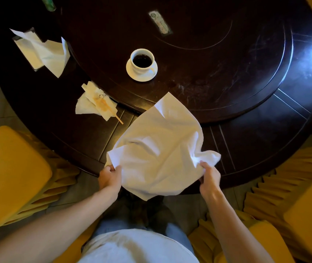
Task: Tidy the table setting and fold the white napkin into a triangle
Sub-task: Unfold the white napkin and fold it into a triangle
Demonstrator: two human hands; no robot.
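Note:
A white cloth napkin [159,147] lies spread and wrinkled over the near edge of the dark round table [265,133]; its near corner hangs off the edge. My left hand [109,178] pinches the napkin's left corner. My right hand [209,176] grips its bunched right corner. The far corner points toward the raised turntable. A white cup of dark liquid on a saucer [142,65] stands on the turntable beyond the napkin.
A crumpled, stained paper tissue with a wooden stick [96,102] lies left of the napkin. A dark tissue box with white sheets pulled out [41,50] sits at far left. Yellow-covered chairs [9,173] flank me on both sides.

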